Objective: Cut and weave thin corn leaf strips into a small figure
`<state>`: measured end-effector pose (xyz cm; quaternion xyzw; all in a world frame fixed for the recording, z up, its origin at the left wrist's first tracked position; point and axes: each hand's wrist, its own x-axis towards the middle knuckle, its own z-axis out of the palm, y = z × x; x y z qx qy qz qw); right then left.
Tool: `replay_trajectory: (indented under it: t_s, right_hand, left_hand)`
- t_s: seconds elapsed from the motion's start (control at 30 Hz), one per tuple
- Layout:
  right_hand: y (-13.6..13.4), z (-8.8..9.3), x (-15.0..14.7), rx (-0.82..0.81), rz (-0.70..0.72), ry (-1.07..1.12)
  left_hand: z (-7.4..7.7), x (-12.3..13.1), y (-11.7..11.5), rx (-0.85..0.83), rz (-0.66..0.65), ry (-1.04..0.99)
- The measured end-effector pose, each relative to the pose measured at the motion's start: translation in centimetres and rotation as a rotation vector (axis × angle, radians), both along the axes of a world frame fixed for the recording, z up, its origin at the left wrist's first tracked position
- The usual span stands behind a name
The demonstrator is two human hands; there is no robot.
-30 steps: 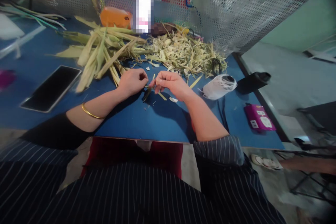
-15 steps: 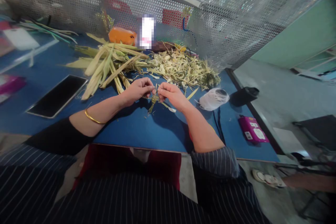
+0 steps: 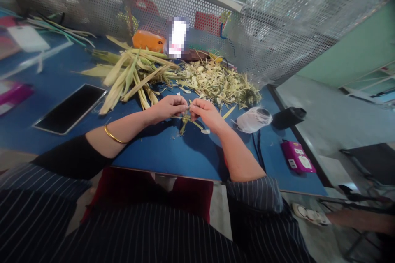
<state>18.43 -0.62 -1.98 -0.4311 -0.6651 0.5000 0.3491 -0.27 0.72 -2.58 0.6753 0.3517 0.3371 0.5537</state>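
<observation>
My left hand (image 3: 173, 107) and my right hand (image 3: 204, 111) meet above the blue table (image 3: 154, 152), fingertips nearly touching. Both are closed in a pinch on thin strips of dried husk. From between them hangs a small knotted husk bundle (image 3: 184, 124), its loose strip ends sticking out to the sides. The fingers partly hide the pinched ends. Just beyond my left hand lies a heap of long pale corn husks (image 3: 123, 72). A pile of shredded husk strips (image 3: 216, 80) spreads behind my right hand.
A dark-screened phone (image 3: 70, 109) lies at left. To the right are a spool in white plastic (image 3: 254, 119), a black cylinder (image 3: 289, 118) and a purple tissue pack (image 3: 298, 156). An orange pack (image 3: 148, 41) and a lit screen (image 3: 178, 35) stand before the perforated metal panel (image 3: 185, 0).
My fingertips have drawn closer together over the knotted bundle, and the upright strip end between them is less visible. The whole view has shifted slightly.
</observation>
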Motion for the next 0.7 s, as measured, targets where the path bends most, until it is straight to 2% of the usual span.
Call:
replay_trajectory:
  t_s: [0.2, 0.4, 0.7]
  right_hand:
    - [0.0, -0.5, -0.1, 0.034, 0.020, -0.031]
    - [0.0, -1.2, -0.1, 0.034, -0.012, -0.052]
    - [-0.2, -1.2, -0.6, 0.013, -0.026, -0.112]
  left_hand:
    - [-0.8, -0.3, 0.7, 0.112, -0.017, 0.044]
    - [-1.1, -0.3, 1.0, 0.087, -0.002, 0.094]
    - [-1.5, -0.4, 1.1, 0.111, 0.033, 0.171]
